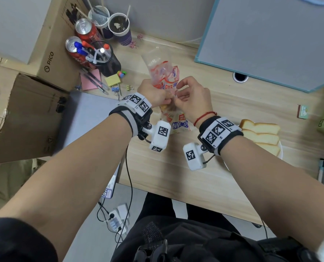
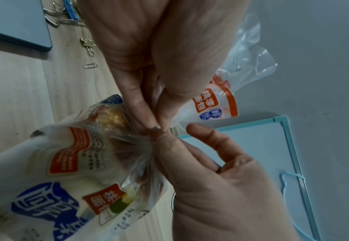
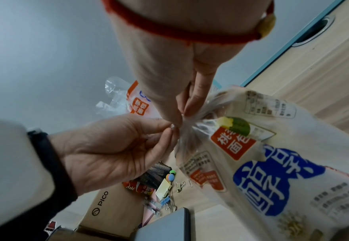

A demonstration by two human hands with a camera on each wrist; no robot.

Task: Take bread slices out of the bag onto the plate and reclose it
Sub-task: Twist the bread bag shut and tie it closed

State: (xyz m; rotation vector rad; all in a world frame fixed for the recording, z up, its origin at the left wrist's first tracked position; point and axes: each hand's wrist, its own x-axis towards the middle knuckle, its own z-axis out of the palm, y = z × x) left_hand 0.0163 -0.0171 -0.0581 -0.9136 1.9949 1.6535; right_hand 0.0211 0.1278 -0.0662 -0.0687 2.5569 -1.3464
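The printed plastic bread bag (image 1: 178, 123) stands on the wooden desk between my hands, and its neck is gathered and twisted. My left hand (image 1: 166, 100) pinches the twisted neck from the left, with the loose clear top (image 1: 162, 71) sticking up behind it. My right hand (image 1: 176, 95) pinches the same neck from the right. In the left wrist view my left hand (image 2: 154, 125) meets my right hand (image 2: 179, 133) at the twist above the bag (image 2: 56, 179). The right wrist view shows my right hand (image 3: 181, 115) and my left hand (image 3: 170, 130) at the neck. Three bread slices (image 1: 261, 134) lie on the white plate (image 1: 281, 151) to the right.
A pen holder (image 1: 102, 57), soda cans (image 1: 85, 30) and paper cups (image 1: 119, 28) crowd the desk's far left. Binder clips (image 1: 116, 89) and sticky notes lie near them. A closed laptop (image 1: 93, 118) sits left, a blue-framed board (image 1: 270, 38) far right, and a cardboard box (image 1: 25, 114) beyond the desk.
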